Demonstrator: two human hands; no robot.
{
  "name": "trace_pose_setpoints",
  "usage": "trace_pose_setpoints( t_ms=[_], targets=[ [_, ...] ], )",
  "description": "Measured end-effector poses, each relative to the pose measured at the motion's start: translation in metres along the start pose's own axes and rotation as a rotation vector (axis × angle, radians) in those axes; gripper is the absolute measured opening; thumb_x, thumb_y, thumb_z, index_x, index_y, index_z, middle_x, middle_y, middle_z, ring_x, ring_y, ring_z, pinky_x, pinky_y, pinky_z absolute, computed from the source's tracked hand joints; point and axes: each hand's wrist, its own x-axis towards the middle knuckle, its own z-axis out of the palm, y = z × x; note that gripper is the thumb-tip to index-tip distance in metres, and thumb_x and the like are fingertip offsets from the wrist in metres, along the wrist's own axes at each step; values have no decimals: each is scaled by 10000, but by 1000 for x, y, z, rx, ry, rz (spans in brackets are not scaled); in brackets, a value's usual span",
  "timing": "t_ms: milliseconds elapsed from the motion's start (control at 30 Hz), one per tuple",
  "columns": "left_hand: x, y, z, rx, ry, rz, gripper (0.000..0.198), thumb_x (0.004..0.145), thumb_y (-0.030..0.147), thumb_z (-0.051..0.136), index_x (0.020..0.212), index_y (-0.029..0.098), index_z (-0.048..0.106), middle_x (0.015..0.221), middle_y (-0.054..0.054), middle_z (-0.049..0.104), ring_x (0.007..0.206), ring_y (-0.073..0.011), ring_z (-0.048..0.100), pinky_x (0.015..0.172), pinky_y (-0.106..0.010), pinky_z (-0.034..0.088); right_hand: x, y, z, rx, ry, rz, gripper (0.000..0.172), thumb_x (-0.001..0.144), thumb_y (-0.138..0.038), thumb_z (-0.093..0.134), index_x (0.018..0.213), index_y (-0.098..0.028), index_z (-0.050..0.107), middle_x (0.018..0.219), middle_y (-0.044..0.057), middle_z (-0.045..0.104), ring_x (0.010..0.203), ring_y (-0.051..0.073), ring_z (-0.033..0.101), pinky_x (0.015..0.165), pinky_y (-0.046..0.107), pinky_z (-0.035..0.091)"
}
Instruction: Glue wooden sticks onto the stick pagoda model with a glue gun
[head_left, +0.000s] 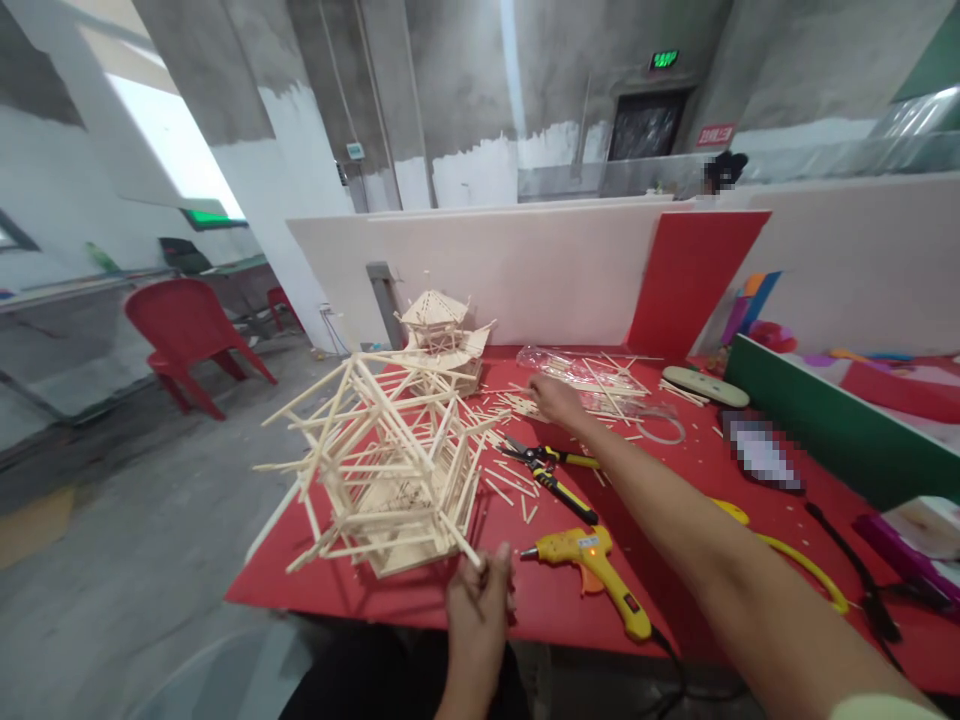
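At the table's front edge my left hand (478, 608) is closed around the end of a wooden stick (459, 540) that juts from an open stick-built model (390, 470). The model is a many-sided frame of pale sticks with a flat floor inside. My right hand (556, 402) stretches forward over a scattered heap of loose sticks (517, 402), its fingers closed together; whether a stick is between them is hidden. Between the hands lie yellow-and-black cutters (551, 470) with blades toward the model. Nearer me rests a yellow hot glue gun (592, 560) with an orange light glowing.
Behind the frame stands a finished-looking pagoda model (439, 335). Clear plastic packaging (544, 358) with sticks lies at the back. A green board (810, 420) edges the red table (675, 480) at right. A cable (671, 650) trails from the glue gun. A person's head shows beyond the partition (525, 270).
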Motion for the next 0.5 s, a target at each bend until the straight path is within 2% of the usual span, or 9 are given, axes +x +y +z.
trace_pose_setpoints(
  t_ms=[67, 133, 200, 233, 300, 367, 433, 500],
  targets=[
    [-7, 5, -1, 7, -56, 30, 453, 723, 540, 635, 504, 148, 579, 428, -4, 488, 405, -97, 436, 425, -205, 367, -32, 3, -21, 80, 57, 22, 283, 950, -318, 390, 1006, -152, 611, 931, 61, 658, 853, 159, 610, 782, 316, 486],
    [-16, 7, -4, 7, -95, 114, 412, 677, 496, 698, 488, 139, 615, 534, -38, 554, 526, -125, 509, 501, -219, 420, -77, 6, -39, 169, 86, 30, 284, 933, -314, 384, 946, -159, 622, 846, 46, 668, 744, 135, 613, 704, 258, 485],
    [-29, 8, -8, -18, -106, 151, 349, 608, 460, 760, 519, 141, 650, 598, -42, 576, 588, -137, 524, 525, -222, 433, -133, 6, -50, 250, 110, 49, 317, 920, -364, 380, 997, -158, 608, 823, 52, 672, 645, 128, 605, 617, 245, 487],
    [-36, 8, -11, -42, -111, 133, 330, 584, 454, 776, 552, 144, 665, 582, -29, 564, 562, -128, 507, 498, -215, 418, -162, 3, -52, 319, 132, 58, 335, 913, -402, 389, 1039, -171, 596, 837, 50, 674, 651, 129, 612, 622, 246, 498],
    [-52, 11, -19, -103, -124, 38, 334, 582, 464, 775, 623, 148, 675, 482, 18, 492, 444, -85, 419, 408, -191, 335, -219, -11, -46, 708, 173, 110, 338, 820, -477, 551, 1002, -201, 622, 790, 41, 674, 637, 150, 617, 613, 269, 516],
    [-66, 18, -29, -170, -131, -48, 351, 628, 485, 743, 668, 145, 665, 406, 60, 397, 361, -47, 305, 354, -173, 230, -266, -38, -32, 906, 123, 179, 334, 763, -505, 618, 946, -228, 655, 724, 33, 671, 574, 157, 602, 536, 274, 508],
    [-77, 30, -41, -247, -124, -59, 364, 681, 495, 704, 732, 137, 671, 411, 67, 388, 351, -32, 264, 344, -165, 176, -297, -75, -13, 1007, 75, 194, 312, 731, -519, 645, 883, -247, 675, 642, 24, 657, 503, 162, 583, 451, 272, 487],
    [-83, 45, -53, -312, -95, -22, 365, 683, 485, 708, 765, 130, 675, 426, 59, 412, 365, -35, 295, 344, -161, 169, -309, -113, 5, 1061, 97, 160, 262, 743, -505, 636, 807, -255, 679, 678, 33, 677, 539, 173, 616, 484, 283, 520]
  ],
)
